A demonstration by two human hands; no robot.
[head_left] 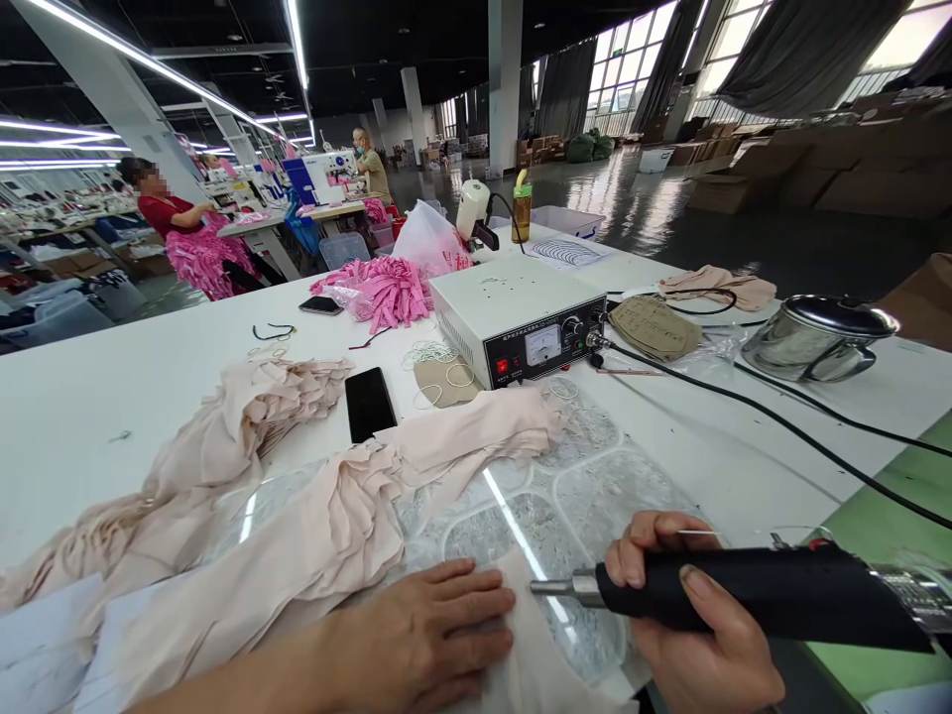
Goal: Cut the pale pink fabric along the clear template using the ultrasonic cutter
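Observation:
My right hand [699, 615] is wrapped round a black ultrasonic handpiece [744, 587] with a metal tip pointing left. That tip sits by the edge of a pale beige fabric piece [539, 654]; whether it touches, I cannot tell. On the same piece my left hand [427, 635] lies flat, fingers stretched out. Beneath is a clear, glossy sheet with a stone pattern [587, 496]. Layered beige fabric strips [297, 535] lie in a stack beyond my left hand, with a second pile [223, 426] further left.
An ultrasonic generator box [521, 307] stands mid-table, its black cable [744, 399] running right. Around it are a phone [368, 405], a pink fabric bundle [391, 288], brown pattern pieces [654, 327], a metal pot [814, 342] and a bottle [522, 210]. Two people work at machines behind.

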